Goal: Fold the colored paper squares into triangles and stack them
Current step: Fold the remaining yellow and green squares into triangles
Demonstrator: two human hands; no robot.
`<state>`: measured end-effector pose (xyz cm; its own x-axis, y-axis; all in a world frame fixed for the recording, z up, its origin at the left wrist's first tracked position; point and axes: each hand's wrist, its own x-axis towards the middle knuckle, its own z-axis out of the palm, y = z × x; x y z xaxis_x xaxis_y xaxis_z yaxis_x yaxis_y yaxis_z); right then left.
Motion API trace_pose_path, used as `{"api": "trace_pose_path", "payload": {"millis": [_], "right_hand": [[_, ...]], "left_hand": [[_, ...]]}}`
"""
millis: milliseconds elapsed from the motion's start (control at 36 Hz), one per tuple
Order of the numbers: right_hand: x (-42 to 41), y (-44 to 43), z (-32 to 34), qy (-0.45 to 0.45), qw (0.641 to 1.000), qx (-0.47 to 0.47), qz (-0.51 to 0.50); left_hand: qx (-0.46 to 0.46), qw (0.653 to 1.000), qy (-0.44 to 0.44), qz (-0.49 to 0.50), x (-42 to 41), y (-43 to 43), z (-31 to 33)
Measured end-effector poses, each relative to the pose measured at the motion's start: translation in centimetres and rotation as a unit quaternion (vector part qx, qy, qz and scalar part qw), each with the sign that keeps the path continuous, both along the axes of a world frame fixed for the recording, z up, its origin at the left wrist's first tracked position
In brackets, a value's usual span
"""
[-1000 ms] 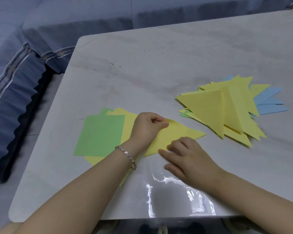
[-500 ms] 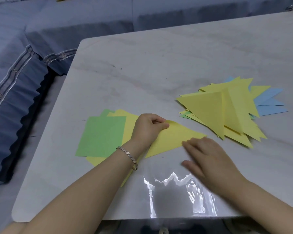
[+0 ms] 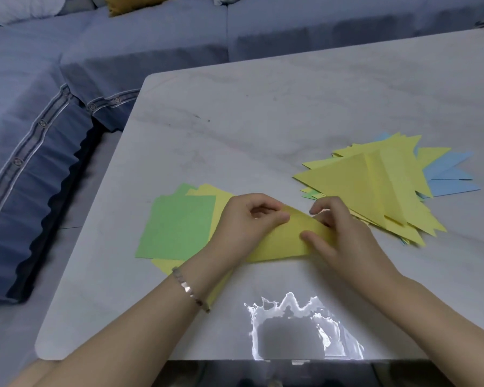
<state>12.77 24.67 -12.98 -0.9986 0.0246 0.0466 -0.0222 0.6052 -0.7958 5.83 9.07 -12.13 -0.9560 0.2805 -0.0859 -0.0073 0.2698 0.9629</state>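
Two hands now meet on one sheet, where half a second ago only the left pressed it and the right lay flat on the desk [image 3: 263,113] just below its lower tip. That desk, pale and marbled, carries three groups of paper. Largest is the stack of folded triangles [image 3: 375,188] toward the right edge, mostly yellow with blue points fanning out behind; it looks unchanged. Next is the pile of unfolded squares [image 3: 176,227] left of centre, a green one on top of yellow ones, also unchanged. Smallest is the yellow triangle [image 3: 285,241] between them, near the front edge, partly overlapping the squares.

On it, the left hand [image 3: 246,222] is curled, thumb and fingers pinching the upper part of the fold. The right hand [image 3: 344,236] has come up from the desk and now grips the triangle's right end, thumb on top, fingers bent over the far edge.

My reading: creasing is done and this piece is about to be lifted across to the stack.
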Motion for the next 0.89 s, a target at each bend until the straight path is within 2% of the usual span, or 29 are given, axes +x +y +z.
{"api": "trace_pose_path", "payload": {"millis": [83, 111, 167, 222, 306, 389, 444, 528, 583, 750, 889], "right_hand": [[-1.3, 0.6, 0.1, 0.083, 0.995, 0.040, -0.036], [-1.8, 1.1, 0.0, 0.097, 0.992, 0.052, -0.068], [-3.0, 2.5, -0.3, 0.082, 0.984, 0.075, -0.141], [-3.8, 3.9, -1.1, 0.045, 0.971, 0.136, -0.190], [-4.1, 4.8, -2.2, -0.010, 0.945, 0.272, -0.180], [-3.6, 4.2, -2.7, -0.008, 0.930, 0.340, -0.140], [-3.1, 3.3, -2.7, 0.030, 0.937, 0.328, -0.113], [-2.2, 1.2, -2.1, 0.096, 0.954, 0.277, -0.058], [-1.7, -0.2, -1.7, 0.102, 0.965, 0.242, -0.012], [-0.1, -2.2, -1.0, 0.155, 0.958, 0.209, 0.118], [0.5, -2.5, -0.7, 0.179, 0.952, 0.203, 0.143]], "left_hand": [[-0.079, 0.994, 0.064, 0.040, 0.2, -1.8, 0.2], [-0.134, 0.986, 0.080, 0.059, 0.1, -2.7, 0.1], [-0.288, 0.948, 0.103, 0.089, -0.4, -4.7, -0.6], [-0.412, 0.902, 0.077, 0.108, -1.1, -6.8, -1.4], [-0.485, 0.860, -0.025, 0.159, -1.8, -9.2, -2.0], [-0.499, 0.840, -0.092, 0.194, -2.4, -11.2, -2.3], [-0.495, 0.838, -0.107, 0.205, -2.6, -12.1, -2.2], [-0.443, 0.860, -0.123, 0.222, -3.5, -13.1, -2.0], [-0.394, 0.882, -0.125, 0.224, -4.0, -13.4, -1.7], [-0.330, 0.911, -0.010, 0.247, -3.7, -13.2, -0.6], [-0.395, 0.873, 0.147, 0.245, -2.7, -12.1, 1.1]]}}
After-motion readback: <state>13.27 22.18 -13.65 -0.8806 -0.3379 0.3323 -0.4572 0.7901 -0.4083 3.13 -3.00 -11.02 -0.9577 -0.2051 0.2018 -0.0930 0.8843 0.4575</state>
